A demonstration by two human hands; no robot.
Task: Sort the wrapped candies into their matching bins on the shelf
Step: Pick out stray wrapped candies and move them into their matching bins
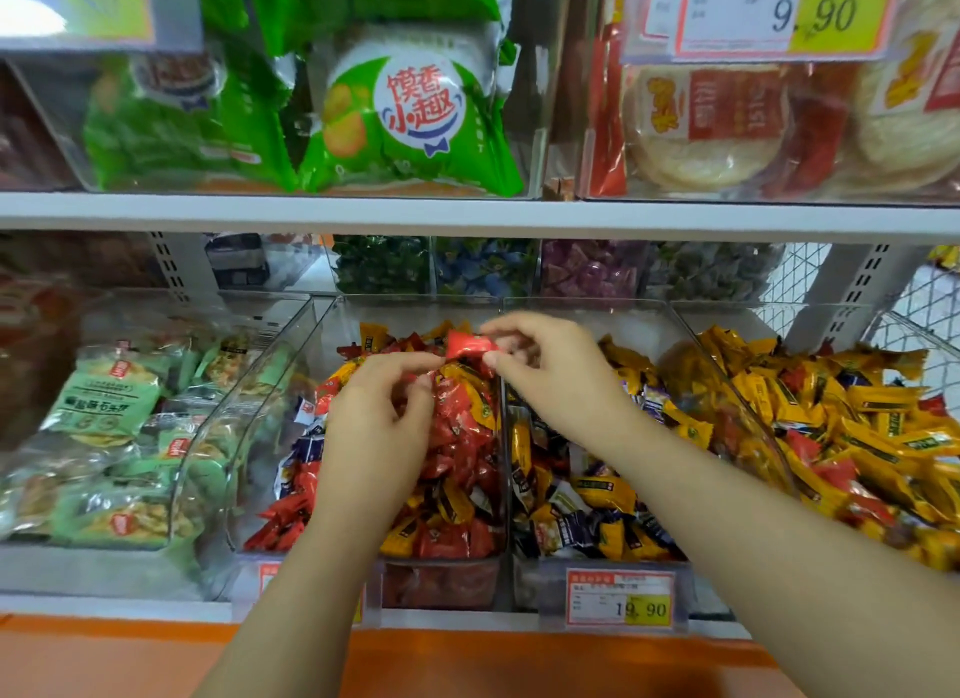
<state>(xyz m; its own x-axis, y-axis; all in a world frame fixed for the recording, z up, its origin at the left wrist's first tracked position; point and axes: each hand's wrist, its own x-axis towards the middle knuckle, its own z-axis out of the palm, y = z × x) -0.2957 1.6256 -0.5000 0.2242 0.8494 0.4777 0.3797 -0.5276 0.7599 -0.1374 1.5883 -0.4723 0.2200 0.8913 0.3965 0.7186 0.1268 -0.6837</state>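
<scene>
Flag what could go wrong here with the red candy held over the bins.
1. The right hand pinches the red candy by one end, right above the divider. A slip could drop it into the neighbouring bin, which holds mostly yellow pieces.
2. The red bin is heaped high. The left hand, on the pile, could push pieces over a wall.

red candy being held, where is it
Head view, centre: the red candy is pinched in the right hand, above the red-candy bin, just up-right of the left hand.
</scene>
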